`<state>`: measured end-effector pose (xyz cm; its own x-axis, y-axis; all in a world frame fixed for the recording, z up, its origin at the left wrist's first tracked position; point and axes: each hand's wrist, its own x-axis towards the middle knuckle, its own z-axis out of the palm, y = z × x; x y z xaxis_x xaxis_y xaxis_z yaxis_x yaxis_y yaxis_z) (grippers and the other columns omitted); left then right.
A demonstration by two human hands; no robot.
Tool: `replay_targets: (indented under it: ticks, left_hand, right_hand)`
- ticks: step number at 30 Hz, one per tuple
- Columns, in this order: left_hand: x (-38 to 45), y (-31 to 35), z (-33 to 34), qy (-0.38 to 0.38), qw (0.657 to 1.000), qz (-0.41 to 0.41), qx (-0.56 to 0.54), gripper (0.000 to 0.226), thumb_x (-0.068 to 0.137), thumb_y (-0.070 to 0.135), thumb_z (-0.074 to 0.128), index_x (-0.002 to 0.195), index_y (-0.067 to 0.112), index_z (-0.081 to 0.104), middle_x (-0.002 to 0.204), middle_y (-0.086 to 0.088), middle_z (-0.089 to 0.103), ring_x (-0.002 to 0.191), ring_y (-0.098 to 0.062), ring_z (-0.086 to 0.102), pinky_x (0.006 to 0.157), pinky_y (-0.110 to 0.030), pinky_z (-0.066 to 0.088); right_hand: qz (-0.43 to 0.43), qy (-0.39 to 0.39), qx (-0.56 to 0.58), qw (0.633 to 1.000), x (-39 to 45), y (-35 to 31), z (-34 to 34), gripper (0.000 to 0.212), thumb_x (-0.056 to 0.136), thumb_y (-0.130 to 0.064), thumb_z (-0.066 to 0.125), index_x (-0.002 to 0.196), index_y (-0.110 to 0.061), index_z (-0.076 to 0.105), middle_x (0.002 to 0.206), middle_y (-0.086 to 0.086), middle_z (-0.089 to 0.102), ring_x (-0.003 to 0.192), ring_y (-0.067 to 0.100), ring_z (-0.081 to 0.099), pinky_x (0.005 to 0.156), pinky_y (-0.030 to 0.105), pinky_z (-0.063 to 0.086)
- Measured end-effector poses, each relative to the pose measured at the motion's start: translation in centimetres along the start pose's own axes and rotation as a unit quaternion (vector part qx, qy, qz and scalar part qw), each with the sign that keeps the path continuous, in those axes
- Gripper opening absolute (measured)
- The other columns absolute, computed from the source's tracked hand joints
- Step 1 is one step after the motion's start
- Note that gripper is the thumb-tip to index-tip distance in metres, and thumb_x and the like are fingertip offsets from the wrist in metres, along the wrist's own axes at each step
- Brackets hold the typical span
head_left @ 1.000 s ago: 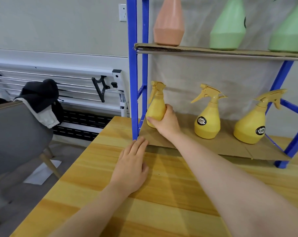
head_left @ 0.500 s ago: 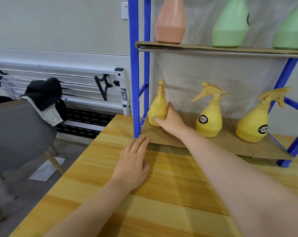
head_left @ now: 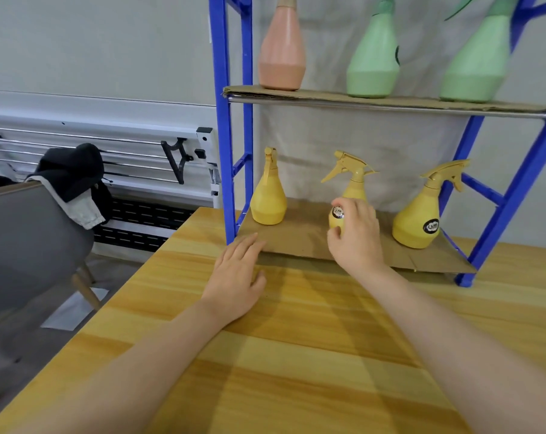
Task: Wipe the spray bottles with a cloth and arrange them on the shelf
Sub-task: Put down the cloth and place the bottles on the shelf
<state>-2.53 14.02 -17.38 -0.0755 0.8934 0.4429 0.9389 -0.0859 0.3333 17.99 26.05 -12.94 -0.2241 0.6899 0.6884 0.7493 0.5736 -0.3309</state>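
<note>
A: What is recorded for the lower shelf?

B: Three yellow spray bottles are listed on its cardboard liner (head_left: 299, 242). The left yellow bottle (head_left: 269, 205) is stood upright just beside the blue upright (head_left: 223, 120), nozzle turned edge-on to the camera. The middle yellow bottle (head_left: 351, 195) is gripped low on its body by the right hand (head_left: 356, 236): fingers and thumb are curled round it, a round dark label being left showing between them. Whether its base is seated on the liner cannot be told, since it is hidden by the hand. The right yellow bottle (head_left: 417, 219) is stood untouched near the slanted blue brace (head_left: 512, 195), label facing forward.

A: And the other hand?

B: The left hand (head_left: 237, 286) is laid flat, palm down, on the wooden table (head_left: 296, 371), fingers straight and close together, the tips reaching the front edge of the liner. Nothing is held in it.

A: Upper shelf?

B: One pink bottle (head_left: 282, 54) and two green bottles (head_left: 375, 64) (head_left: 475, 67) are entered, all upright on a second cardboard sheet (head_left: 328, 97); their tops are cut off by the frame edge.

A: Other items?

B: A grey chair (head_left: 27, 245) with dark clothing (head_left: 74, 173) draped over its back is noted at the left, and a white folding rack (head_left: 108, 148) against the wall behind it.
</note>
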Motion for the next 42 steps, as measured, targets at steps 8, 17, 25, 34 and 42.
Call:
replay_targets:
  ticks: [8,17,25,34,42]
  left_hand:
    - [1.0,5.5,3.6,-0.037,0.997,0.070,0.001,0.063,0.094,0.026,0.049,0.152,0.025,0.024,0.162,0.003,0.017,0.150,-0.015,0.006,0.121,-0.030,-0.003]
    - [1.6,6.3,5.6,-0.044,0.995,0.081,0.040,0.062,0.095,0.027,0.046,0.152,0.029,0.023,0.162,0.004,0.018,0.150,-0.015,0.006,0.117,-0.030,-0.014]
    - [1.2,6.8,5.7,-0.058,0.992,0.081,0.074,0.064,0.097,0.030,0.041,0.155,0.029,0.013,0.163,0.001,0.010,0.151,-0.017,0.002,0.123,-0.041,-0.005]
    - [1.3,6.8,5.9,-0.057,0.992,0.078,0.083,0.063,0.097,0.031,0.036,0.155,0.029,0.010,0.164,0.001,0.006,0.151,-0.017,-0.002,0.123,-0.044,-0.005]
    - [1.4,6.7,6.0,-0.054,0.993,0.077,0.075,0.064,0.097,0.031,0.035,0.155,0.030,0.009,0.164,0.002,0.005,0.151,-0.015,-0.004,0.122,-0.043,-0.006]
  right_hand:
    - [0.062,-0.084,-0.042,0.994,-2.5,2.6,-1.4,0.069,0.081,-0.010,0.064,0.143,-0.003,0.036,0.144,0.017,0.042,0.132,0.035,0.038,0.110,0.040,0.034]
    - [0.116,-0.124,-0.033,0.985,-1.9,3.2,-0.7,0.081,0.089,-0.021,0.061,0.152,-0.002,0.013,0.156,0.014,0.029,0.142,0.030,0.027,0.116,0.038,0.028]
    - [0.179,-0.101,0.052,0.977,0.4,4.3,1.2,0.074,0.086,-0.035,0.064,0.145,-0.010,0.028,0.135,0.010,0.050,0.129,0.030,0.042,0.100,0.043,0.044]
    - [0.206,-0.119,0.056,0.970,3.8,3.9,3.3,0.089,0.081,-0.058,0.066,0.147,-0.011,0.027,0.142,0.009,0.046,0.133,0.031,0.039,0.104,0.044,0.040]
    - [0.230,-0.129,0.122,0.957,4.8,4.0,4.1,0.088,0.080,-0.052,0.071,0.146,-0.013,0.027,0.140,0.007,0.044,0.127,0.030,0.047,0.100,0.043,0.044]
